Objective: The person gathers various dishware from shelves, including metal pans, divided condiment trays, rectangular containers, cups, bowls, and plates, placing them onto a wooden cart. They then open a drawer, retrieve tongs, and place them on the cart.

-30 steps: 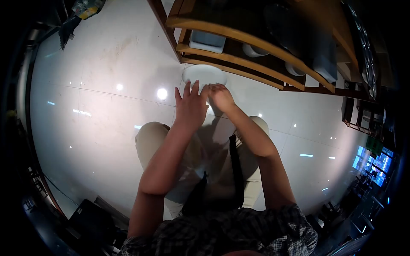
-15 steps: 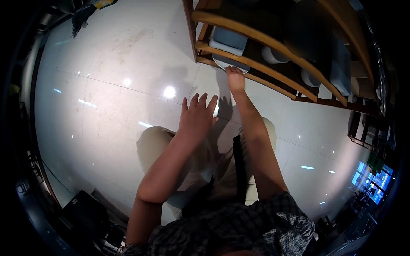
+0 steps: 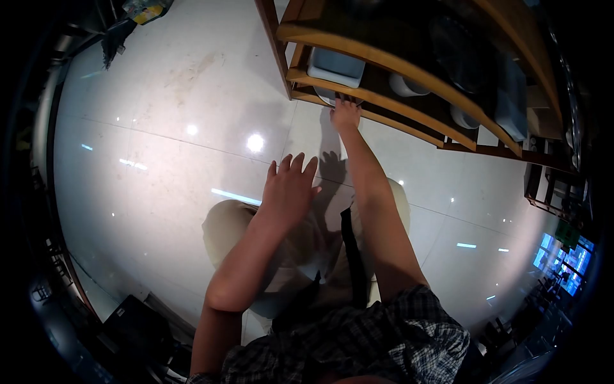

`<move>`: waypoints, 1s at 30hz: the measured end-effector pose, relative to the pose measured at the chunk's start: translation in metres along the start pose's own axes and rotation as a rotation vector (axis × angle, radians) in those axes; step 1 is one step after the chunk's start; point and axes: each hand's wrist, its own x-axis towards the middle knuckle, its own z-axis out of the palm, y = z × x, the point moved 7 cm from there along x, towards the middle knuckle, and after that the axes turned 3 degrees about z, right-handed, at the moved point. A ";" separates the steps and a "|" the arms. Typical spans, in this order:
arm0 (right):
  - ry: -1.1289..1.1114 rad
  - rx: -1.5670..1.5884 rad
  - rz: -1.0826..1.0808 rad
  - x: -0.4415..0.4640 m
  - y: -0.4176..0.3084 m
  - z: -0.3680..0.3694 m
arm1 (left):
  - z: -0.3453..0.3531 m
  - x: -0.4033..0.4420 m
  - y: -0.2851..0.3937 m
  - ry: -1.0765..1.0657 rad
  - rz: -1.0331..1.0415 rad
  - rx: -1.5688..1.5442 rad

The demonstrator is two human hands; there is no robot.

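My right hand (image 3: pixel 346 114) reaches to the bottom level of the wooden shelf (image 3: pixel 384 118). Its fingers are stretched out and apart over the front edge, at a pale, round-rimmed dish (image 3: pixel 324 95) that lies mostly inside. Whether the fingertips touch the dish I cannot tell. Above it, on the level higher up, stands a grey-blue rectangular tray (image 3: pixel 336 67). My left hand (image 3: pixel 289 191) hovers over the floor in front of my knees, fingers spread, holding nothing.
White bowls (image 3: pixel 407 85) and a grey-blue container (image 3: pixel 511 105) stand farther right on the shelf. A large dark round object (image 3: pixel 457 54) sits on an upper level. Glossy tiles (image 3: pixel 173 147) cover the floor. A black box (image 3: pixel 137 326) stands at lower left.
The dish has slid deeper into the bottom level. My right hand has let go of its rim and straightened its fingers. My left hand has drawn back slightly toward my body.
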 end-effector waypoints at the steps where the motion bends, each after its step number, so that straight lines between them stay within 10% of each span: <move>1: -0.007 -0.001 0.054 0.001 0.011 0.006 | 0.001 0.001 -0.001 -0.002 0.001 0.003; 30: -0.254 0.060 -0.106 -0.005 -0.014 0.005 | 0.005 0.010 0.018 -0.033 0.015 0.003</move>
